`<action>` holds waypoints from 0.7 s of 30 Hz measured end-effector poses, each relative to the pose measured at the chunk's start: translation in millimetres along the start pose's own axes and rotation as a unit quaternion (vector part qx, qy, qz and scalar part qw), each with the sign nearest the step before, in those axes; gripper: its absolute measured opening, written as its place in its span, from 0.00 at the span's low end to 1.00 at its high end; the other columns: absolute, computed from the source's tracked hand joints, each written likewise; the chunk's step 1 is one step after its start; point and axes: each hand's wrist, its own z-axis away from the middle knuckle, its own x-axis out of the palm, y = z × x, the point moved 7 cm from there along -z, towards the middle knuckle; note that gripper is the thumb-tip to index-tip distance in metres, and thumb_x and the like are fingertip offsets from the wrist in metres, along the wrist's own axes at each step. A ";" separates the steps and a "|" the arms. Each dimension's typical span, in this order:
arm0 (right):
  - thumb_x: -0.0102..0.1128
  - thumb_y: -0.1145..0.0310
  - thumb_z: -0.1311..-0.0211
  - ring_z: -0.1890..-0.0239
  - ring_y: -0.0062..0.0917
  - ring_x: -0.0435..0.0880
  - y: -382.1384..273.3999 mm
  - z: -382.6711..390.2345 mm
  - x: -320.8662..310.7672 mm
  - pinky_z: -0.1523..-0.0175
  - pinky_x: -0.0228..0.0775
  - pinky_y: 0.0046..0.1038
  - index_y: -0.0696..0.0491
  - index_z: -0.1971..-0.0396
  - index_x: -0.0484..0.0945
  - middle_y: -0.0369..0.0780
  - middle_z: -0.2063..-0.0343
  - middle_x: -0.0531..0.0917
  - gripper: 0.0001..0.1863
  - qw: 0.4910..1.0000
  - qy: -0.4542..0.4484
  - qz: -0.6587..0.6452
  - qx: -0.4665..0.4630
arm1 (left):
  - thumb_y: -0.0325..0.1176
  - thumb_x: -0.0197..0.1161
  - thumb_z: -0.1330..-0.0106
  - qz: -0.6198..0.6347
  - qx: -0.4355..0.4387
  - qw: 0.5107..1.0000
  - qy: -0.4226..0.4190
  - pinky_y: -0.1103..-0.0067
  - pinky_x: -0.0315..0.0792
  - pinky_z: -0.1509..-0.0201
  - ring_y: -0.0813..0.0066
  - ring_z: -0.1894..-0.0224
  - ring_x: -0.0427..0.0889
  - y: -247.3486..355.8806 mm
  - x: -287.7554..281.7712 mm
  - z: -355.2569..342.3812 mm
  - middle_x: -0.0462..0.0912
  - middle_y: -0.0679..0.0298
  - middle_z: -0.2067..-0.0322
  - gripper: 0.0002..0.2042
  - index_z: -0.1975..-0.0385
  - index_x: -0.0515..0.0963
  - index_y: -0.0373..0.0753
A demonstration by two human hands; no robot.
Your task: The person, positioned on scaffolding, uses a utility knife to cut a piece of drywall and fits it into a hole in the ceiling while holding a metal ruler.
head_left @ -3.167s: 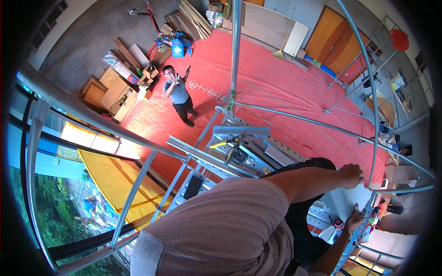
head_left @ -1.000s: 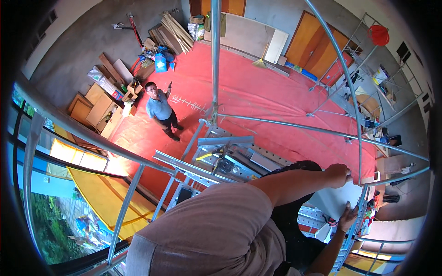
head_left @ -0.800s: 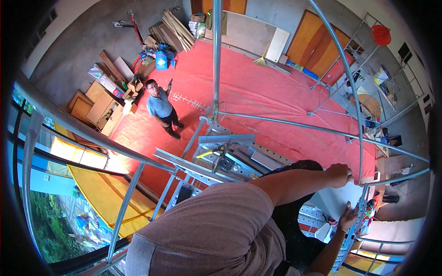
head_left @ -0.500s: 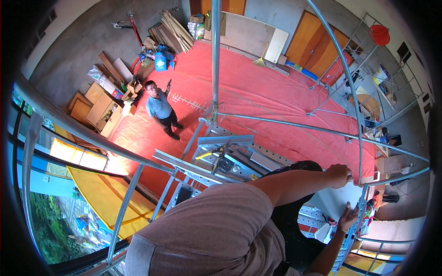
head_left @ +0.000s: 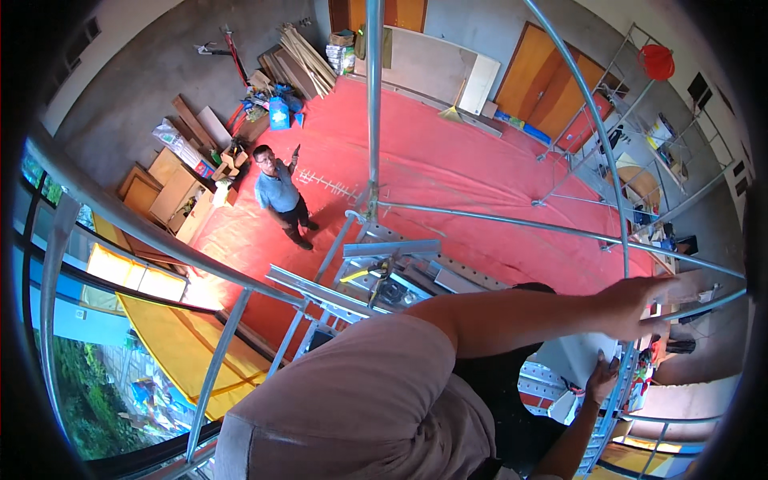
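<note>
Head view, high on scaffolding: left hand [head_left: 640, 304] wrapped around horizontal rail [head_left: 560, 232] for balance, right hand [head_left: 602, 378] clasping lower frame [head_left: 616, 400].

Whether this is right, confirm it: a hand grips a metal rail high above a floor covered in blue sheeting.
Not quite: the sheeting on the floor is red, not blue, as the head view shows. A hand does grip a metal rail.
</note>
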 end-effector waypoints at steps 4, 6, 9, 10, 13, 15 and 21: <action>0.61 0.56 0.33 0.65 0.60 0.78 -2.8 5.4 4.9 0.61 0.69 0.51 0.60 0.65 0.75 0.58 0.69 0.81 0.19 0.997 -0.021 -0.064 0.031 | 0.49 0.64 0.32 0.036 -0.189 0.981 -0.002 0.66 0.78 0.50 0.58 0.54 0.85 -21.9 -29.5 5.2 0.84 0.46 0.54 0.34 0.34 0.65 0.33; 0.60 0.55 0.32 0.64 0.61 0.79 -0.8 6.2 5.0 0.60 0.69 0.51 0.60 0.65 0.75 0.57 0.69 0.82 0.20 0.996 -0.040 -0.034 0.067 | 0.49 0.64 0.32 0.165 -0.269 0.933 -0.170 0.71 0.78 0.55 0.69 0.58 0.85 -2.1 -43.8 26.6 0.86 0.52 0.58 0.30 0.37 0.71 0.35; 0.62 0.55 0.33 0.65 0.61 0.79 9.3 5.4 -0.2 0.61 0.70 0.51 0.60 0.66 0.75 0.57 0.70 0.82 0.19 0.998 -0.035 -0.043 0.027 | 0.48 0.66 0.32 0.170 -0.174 0.849 -0.469 0.75 0.77 0.57 0.75 0.62 0.84 43.5 -79.9 82.2 0.86 0.58 0.60 0.27 0.39 0.75 0.36; 0.63 0.56 0.33 0.66 0.61 0.79 8.8 3.6 0.9 0.63 0.70 0.51 0.60 0.66 0.75 0.57 0.71 0.82 0.19 0.998 -0.024 -0.047 0.026 | 0.48 0.67 0.33 0.188 -0.173 0.809 -0.530 0.76 0.77 0.57 0.75 0.63 0.83 51.1 -93.8 102.3 0.86 0.59 0.58 0.27 0.40 0.76 0.36; 0.62 0.55 0.33 0.67 0.61 0.79 18.2 9.9 -0.3 0.64 0.69 0.52 0.60 0.66 0.75 0.58 0.72 0.81 0.20 0.998 -0.012 -0.053 0.030 | 0.46 0.68 0.33 0.206 -0.311 0.844 -0.386 0.76 0.77 0.55 0.74 0.62 0.83 16.4 -119.8 122.0 0.85 0.60 0.55 0.27 0.40 0.75 0.35; 0.60 0.53 0.32 0.67 0.61 0.78 16.9 11.0 -0.6 0.63 0.68 0.53 0.60 0.67 0.75 0.59 0.72 0.80 0.22 0.998 -0.009 -0.057 0.032 | 0.46 0.67 0.32 0.177 -0.334 0.850 -0.367 0.75 0.77 0.55 0.73 0.62 0.83 1.2 -119.6 132.9 0.84 0.60 0.54 0.27 0.39 0.75 0.35; 0.64 0.57 0.35 0.67 0.58 0.81 19.4 18.0 -1.7 0.64 0.70 0.50 0.60 0.67 0.76 0.57 0.70 0.82 0.19 0.998 -0.035 -0.028 0.043 | 0.47 0.64 0.31 0.244 -0.257 0.859 -0.370 0.73 0.77 0.52 0.69 0.59 0.83 5.9 -92.9 120.2 0.83 0.56 0.51 0.28 0.37 0.73 0.35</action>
